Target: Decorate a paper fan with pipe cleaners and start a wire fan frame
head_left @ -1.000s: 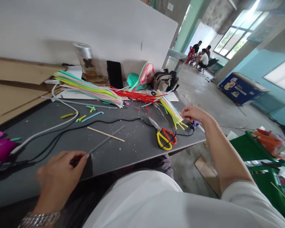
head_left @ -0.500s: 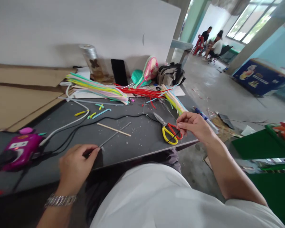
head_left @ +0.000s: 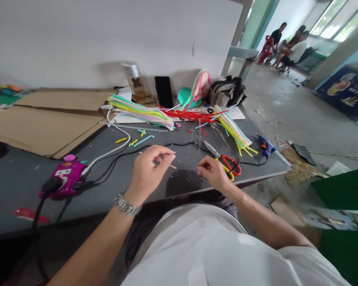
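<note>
Grey table (head_left: pixel 18 178), left hand (head_left: pixel 149 169) over stick (head_left: pixel 173 167), scissors (head_left: pixel 228 165)

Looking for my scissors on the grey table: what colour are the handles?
Yellow and red plastic handles, head view.

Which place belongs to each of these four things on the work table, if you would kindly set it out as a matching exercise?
Things:
1 scissors
2 blue glue gun
3 purple power strip
4 black phone

Places:
A propped against the white wall
B just beyond the right hand
C near the right edge of the table
D off to the left of the left hand

Pairs: 1-B, 2-C, 3-D, 4-A
</note>
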Tool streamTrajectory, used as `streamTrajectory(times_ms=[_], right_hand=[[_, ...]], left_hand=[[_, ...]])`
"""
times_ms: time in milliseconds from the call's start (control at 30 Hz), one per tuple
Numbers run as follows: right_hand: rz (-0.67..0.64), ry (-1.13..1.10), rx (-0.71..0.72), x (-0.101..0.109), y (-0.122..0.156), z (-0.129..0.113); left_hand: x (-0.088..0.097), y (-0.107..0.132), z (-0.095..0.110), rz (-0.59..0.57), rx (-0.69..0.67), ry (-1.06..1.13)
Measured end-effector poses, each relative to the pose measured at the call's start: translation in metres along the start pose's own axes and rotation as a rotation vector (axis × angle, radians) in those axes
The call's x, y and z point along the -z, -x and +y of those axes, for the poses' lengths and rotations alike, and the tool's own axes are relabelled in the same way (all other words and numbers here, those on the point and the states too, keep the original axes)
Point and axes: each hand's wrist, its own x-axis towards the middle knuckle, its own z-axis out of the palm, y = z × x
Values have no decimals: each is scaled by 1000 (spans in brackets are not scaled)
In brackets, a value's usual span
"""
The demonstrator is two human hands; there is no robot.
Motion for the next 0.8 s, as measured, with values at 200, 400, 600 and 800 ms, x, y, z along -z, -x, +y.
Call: streamTrajectory(times_ms=[200, 400, 600, 800], right_hand=[[-35, 4, 21, -2, -6, 11], [-61, -2, 68, -1, -8, 11], [-68, -7, 93, 1, -7, 6], [-89, 2, 100, 4, -9, 10]], left_hand=[[-40, -39, 34, -73, 64, 391], [-43, -49, 61, -54, 118, 553], [-44, -52, 64, -43, 169, 587], [-47, -54, 65, -44, 152, 570]])
